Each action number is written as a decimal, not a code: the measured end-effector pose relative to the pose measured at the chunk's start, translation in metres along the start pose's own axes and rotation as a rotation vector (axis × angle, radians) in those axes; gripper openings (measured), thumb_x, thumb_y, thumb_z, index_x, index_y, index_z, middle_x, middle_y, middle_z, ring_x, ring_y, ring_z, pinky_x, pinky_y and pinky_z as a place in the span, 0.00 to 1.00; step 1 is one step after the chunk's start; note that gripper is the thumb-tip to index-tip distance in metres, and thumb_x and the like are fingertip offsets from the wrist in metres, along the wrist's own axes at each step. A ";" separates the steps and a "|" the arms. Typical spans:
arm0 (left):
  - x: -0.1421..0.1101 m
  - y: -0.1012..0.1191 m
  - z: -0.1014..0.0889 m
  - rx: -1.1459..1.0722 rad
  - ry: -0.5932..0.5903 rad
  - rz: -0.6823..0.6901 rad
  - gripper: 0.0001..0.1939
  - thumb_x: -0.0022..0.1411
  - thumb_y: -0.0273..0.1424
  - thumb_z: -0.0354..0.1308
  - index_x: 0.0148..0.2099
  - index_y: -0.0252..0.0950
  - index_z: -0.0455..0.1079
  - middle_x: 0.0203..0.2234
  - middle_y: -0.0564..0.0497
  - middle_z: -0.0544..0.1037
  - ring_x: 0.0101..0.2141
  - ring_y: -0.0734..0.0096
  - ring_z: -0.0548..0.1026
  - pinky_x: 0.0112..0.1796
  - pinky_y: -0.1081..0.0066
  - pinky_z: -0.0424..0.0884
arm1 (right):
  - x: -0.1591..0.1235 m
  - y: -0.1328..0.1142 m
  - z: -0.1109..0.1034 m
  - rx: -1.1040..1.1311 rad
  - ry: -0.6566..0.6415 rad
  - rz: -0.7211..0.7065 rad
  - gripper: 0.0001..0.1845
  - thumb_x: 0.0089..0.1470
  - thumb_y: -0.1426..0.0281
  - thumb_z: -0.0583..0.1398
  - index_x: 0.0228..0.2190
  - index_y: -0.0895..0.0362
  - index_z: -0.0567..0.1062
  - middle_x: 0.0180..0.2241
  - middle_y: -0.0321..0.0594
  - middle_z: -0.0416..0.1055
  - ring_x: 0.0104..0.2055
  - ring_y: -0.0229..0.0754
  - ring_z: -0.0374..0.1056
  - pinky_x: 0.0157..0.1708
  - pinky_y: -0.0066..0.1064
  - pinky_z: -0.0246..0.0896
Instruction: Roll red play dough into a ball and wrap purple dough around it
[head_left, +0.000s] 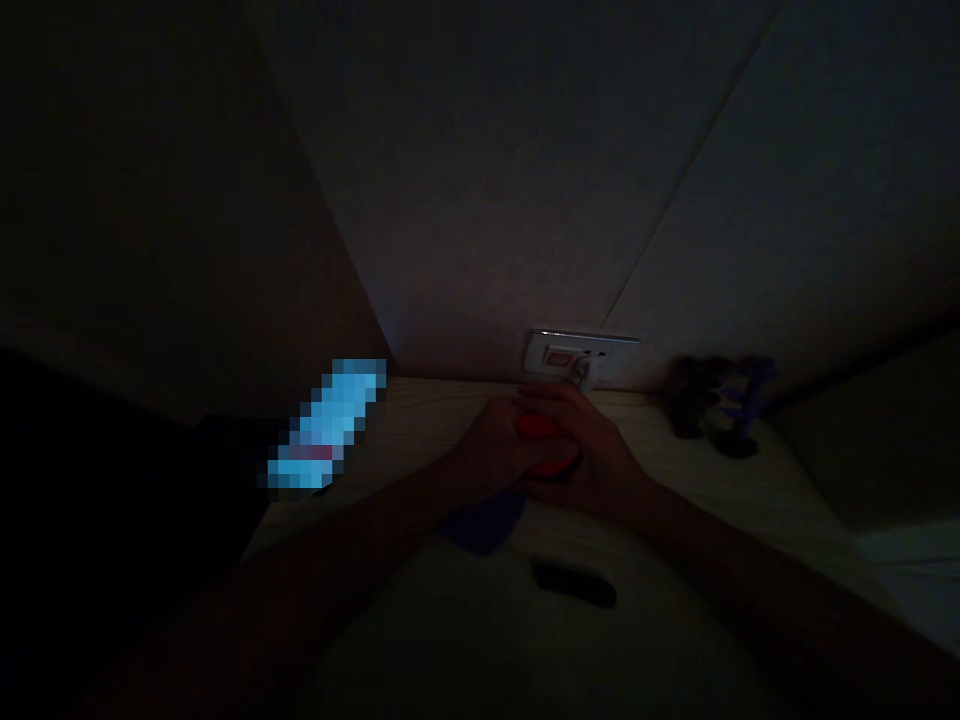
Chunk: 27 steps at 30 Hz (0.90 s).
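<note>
In the dim light, both hands meet over a red rounded object (546, 428), whose exact kind I cannot make out. My left hand (486, 450) wraps it from the left, its thumb side across the front. From the right, my right hand (609, 462) closes round the same object, fingers curled over its top. Beneath the hands a blue flat piece (484, 524), perhaps cloth, lies on the pale wood-grain surface (420, 410). Nearer to me rests a dark, elongated object (574, 583) with rounded ends.
A wall socket plate (621, 352) with a switch and a plug sits just behind the hands. Two small dark ornament-like objects (742, 410) stand at the right. To the left a bright blurred-out screen (330, 420) leans. Walls (450, 200) rise behind.
</note>
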<state>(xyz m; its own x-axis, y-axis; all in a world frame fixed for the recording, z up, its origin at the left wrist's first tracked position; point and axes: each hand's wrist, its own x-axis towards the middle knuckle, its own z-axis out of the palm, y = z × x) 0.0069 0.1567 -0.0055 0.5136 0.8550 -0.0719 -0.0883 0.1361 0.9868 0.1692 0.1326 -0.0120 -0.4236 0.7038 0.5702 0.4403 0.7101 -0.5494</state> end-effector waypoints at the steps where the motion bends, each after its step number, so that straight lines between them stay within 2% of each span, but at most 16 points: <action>1: 0.000 0.000 0.000 -0.011 -0.001 -0.004 0.13 0.46 0.33 0.74 0.29 0.33 0.75 0.24 0.53 0.76 0.25 0.74 0.70 0.27 0.73 0.66 | 0.000 -0.001 0.000 -0.003 0.003 0.002 0.38 0.50 0.61 0.72 0.60 0.48 0.68 0.56 0.50 0.70 0.58 0.56 0.70 0.55 0.50 0.71; 5: 0.000 0.002 0.001 -0.095 -0.015 -0.037 0.14 0.44 0.31 0.75 0.30 0.32 0.74 0.24 0.54 0.76 0.26 0.75 0.70 0.28 0.73 0.66 | -0.001 -0.002 0.000 -0.048 0.047 0.016 0.34 0.50 0.64 0.72 0.57 0.50 0.70 0.53 0.49 0.73 0.55 0.55 0.73 0.52 0.49 0.73; 9: 0.002 0.002 0.001 -0.186 -0.053 -0.016 0.18 0.41 0.30 0.76 0.36 0.33 0.76 0.28 0.53 0.77 0.28 0.74 0.71 0.30 0.73 0.67 | -0.004 0.000 0.000 -0.079 0.143 0.049 0.32 0.47 0.61 0.73 0.52 0.49 0.71 0.52 0.47 0.75 0.53 0.56 0.74 0.50 0.51 0.73; 12: 0.003 0.000 0.000 -0.137 -0.048 -0.007 0.19 0.42 0.30 0.77 0.37 0.33 0.76 0.28 0.54 0.77 0.28 0.75 0.70 0.30 0.74 0.66 | -0.005 0.002 0.003 -0.074 0.194 0.082 0.31 0.44 0.61 0.74 0.48 0.49 0.70 0.50 0.46 0.74 0.51 0.57 0.74 0.47 0.50 0.74; 15: 0.002 -0.002 -0.001 -0.062 -0.056 -0.022 0.18 0.42 0.32 0.77 0.34 0.33 0.76 0.25 0.55 0.75 0.26 0.76 0.68 0.28 0.74 0.64 | -0.005 0.003 0.006 -0.060 0.164 0.078 0.32 0.44 0.63 0.73 0.49 0.50 0.68 0.52 0.47 0.72 0.53 0.57 0.72 0.48 0.50 0.73; 18: 0.001 -0.003 -0.002 -0.030 -0.056 -0.026 0.17 0.43 0.32 0.76 0.34 0.33 0.75 0.25 0.54 0.76 0.26 0.74 0.70 0.28 0.73 0.66 | -0.005 0.002 0.005 -0.062 0.077 0.031 0.38 0.46 0.64 0.72 0.56 0.50 0.66 0.59 0.50 0.69 0.60 0.59 0.68 0.55 0.53 0.69; 20: 0.001 -0.004 -0.003 -0.043 -0.078 -0.030 0.16 0.45 0.32 0.76 0.33 0.33 0.74 0.26 0.53 0.76 0.27 0.73 0.71 0.28 0.73 0.67 | -0.005 0.001 0.003 -0.064 0.022 0.012 0.39 0.48 0.65 0.71 0.59 0.51 0.65 0.60 0.51 0.69 0.61 0.58 0.68 0.57 0.52 0.68; 23: 0.002 -0.003 -0.002 -0.076 -0.088 -0.021 0.18 0.43 0.33 0.77 0.33 0.32 0.74 0.26 0.53 0.76 0.27 0.74 0.71 0.29 0.73 0.67 | -0.005 -0.001 -0.001 -0.069 0.024 0.015 0.34 0.50 0.67 0.69 0.57 0.51 0.68 0.55 0.49 0.73 0.56 0.56 0.72 0.53 0.49 0.71; 27: 0.003 0.001 0.000 -0.122 -0.081 -0.046 0.22 0.39 0.33 0.79 0.35 0.32 0.75 0.28 0.53 0.77 0.28 0.75 0.71 0.30 0.74 0.67 | -0.008 -0.003 0.000 -0.110 0.156 0.131 0.28 0.49 0.65 0.69 0.51 0.51 0.71 0.49 0.46 0.77 0.47 0.54 0.77 0.45 0.45 0.75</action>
<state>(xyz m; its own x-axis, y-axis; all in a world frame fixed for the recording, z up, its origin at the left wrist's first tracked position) 0.0086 0.1592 -0.0049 0.5866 0.8038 -0.0992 -0.1642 0.2380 0.9573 0.1715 0.1254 -0.0148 -0.2340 0.7723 0.5906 0.5710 0.6009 -0.5594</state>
